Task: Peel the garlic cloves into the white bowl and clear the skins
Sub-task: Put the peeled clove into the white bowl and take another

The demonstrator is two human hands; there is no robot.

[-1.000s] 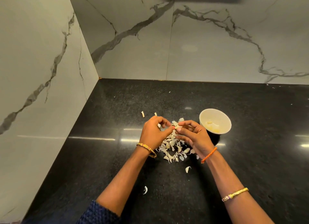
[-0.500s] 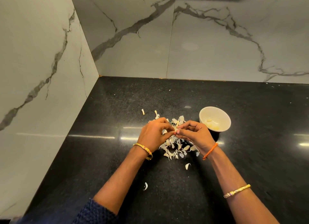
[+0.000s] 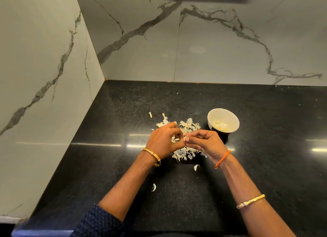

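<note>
Peeling was the step in hand. Both hands met just in front of the loose heap of pale, papery garlic skins [image 3: 184, 130] that lay on the black speckled stone counter [image 3: 265, 166]. The right hand [image 3: 203, 144] pinched a small pale garlic clove [image 3: 186, 139] between thumb and curled fingers. The left hand [image 3: 164, 141], fingers also curled, nipped at the same clove from the other side, seemingly at a bit of skin, though the exact hold was too small to make out. The clove hung above the near edge of the heap, clear of the counter.

The round white ceramic bowl [image 3: 223, 120] stood just to the right of the heap, apart from both hands, with a few peeled yellowish cloves [image 3: 220, 126] in its bottom. Stray skins lay away from the heap: two slivers [image 3: 150, 114] just beyond it, one curl [image 3: 196, 167] nearer the person, another [image 3: 154, 187] nearer still, between the forearms.

Judging by the full heap and the few cloves in the bowl, the task seemed well under way, with none of the clearing begun. The next move probably called for stripping the last skin off, letting it fall on the heap, then carrying the bare clove a short way right and dropping it into the bowl. The scattered curls would need gathering afterwards.
</note>
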